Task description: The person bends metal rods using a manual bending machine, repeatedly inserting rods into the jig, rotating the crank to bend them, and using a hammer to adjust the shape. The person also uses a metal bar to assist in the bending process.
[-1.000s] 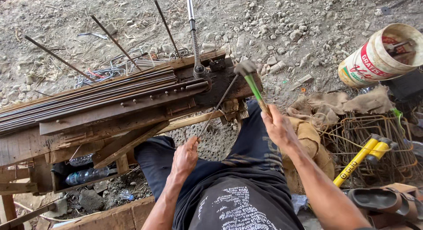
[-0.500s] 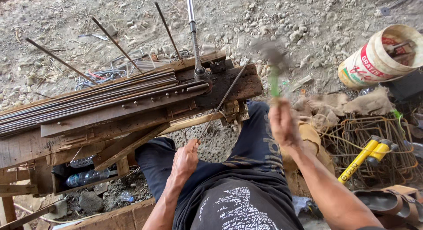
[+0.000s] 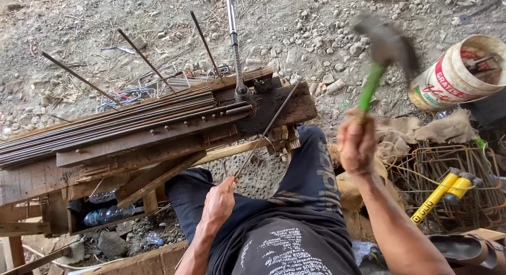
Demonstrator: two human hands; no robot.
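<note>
Right hand (image 3: 357,143): raised, fingers closed tight round the green handle of a hammer (image 3: 380,53), whose grey steel head is blurred and sits high above the fist, over the gravel ground (image 3: 316,22). Left hand (image 3: 219,202): low, above the person's dark-trousered thigh, fingers pinched shut on the near end of a thin steel rod (image 3: 266,130). Rod: runs up and to the right from the left hand onto the dark end of a wooden workbench (image 3: 158,143), its far end near the bench's top edge. On the bench: a bundle of long steel bars (image 3: 105,124) lying lengthwise, and a metal bending lever (image 3: 234,43) standing away from the bench. To the right: a white plastic bucket (image 3: 453,74), a heap of bent wire stirrups (image 3: 448,169), and a yellow tool (image 3: 440,193) lying on them. Under the bench: plastic bottles (image 3: 105,214).
</note>
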